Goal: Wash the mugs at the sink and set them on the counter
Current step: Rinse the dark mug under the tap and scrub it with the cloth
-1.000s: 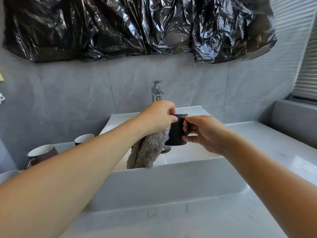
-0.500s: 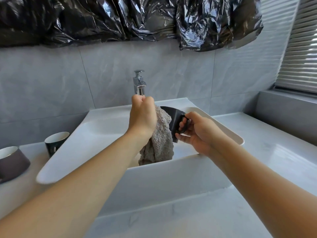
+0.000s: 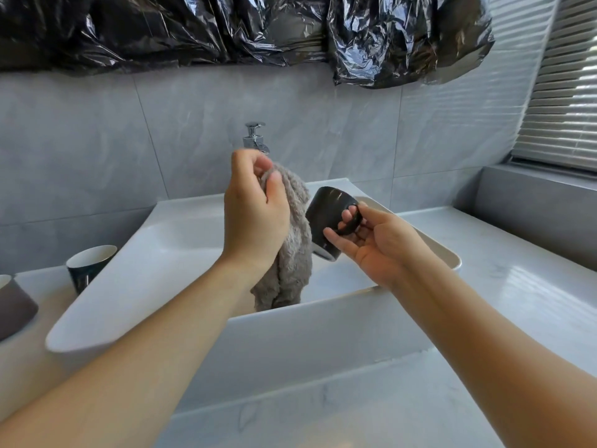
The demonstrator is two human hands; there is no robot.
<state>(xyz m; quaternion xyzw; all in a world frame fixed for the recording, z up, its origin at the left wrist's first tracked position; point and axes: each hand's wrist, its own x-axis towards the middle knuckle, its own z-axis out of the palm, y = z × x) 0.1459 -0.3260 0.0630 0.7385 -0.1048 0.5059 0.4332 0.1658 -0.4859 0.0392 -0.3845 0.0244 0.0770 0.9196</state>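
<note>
- The left hand [image 3: 255, 211] was raised above the sink [image 3: 181, 240], fingers and thumb curled round the top of a grey cloth [image 3: 290, 253]; the cloth hung down from that grip into the basin.
- The right hand [image 3: 378, 244] held a black mug [image 3: 326, 211] over the sink, fingers hooked through its handle.
- The mug was tilted, its base turned up and toward the camera, its rim facing down toward the cloth. Mug and cloth were just beside each other; contact could not be confirmed.
- A chrome tap [image 3: 255, 137] stood behind the left hand at the back of the sink. Running water could not be made out.
- On the surface [image 3: 484, 286] left of the sink stood a dark mug with a white interior [image 3: 89, 263], upright, partly hidden by the sink's edge.
- A brown mug [image 3: 14, 305] sat further left, cut by the frame edge.
- Black plastic sheeting [image 3: 226, 27] hung across the tiled wall above.
</note>
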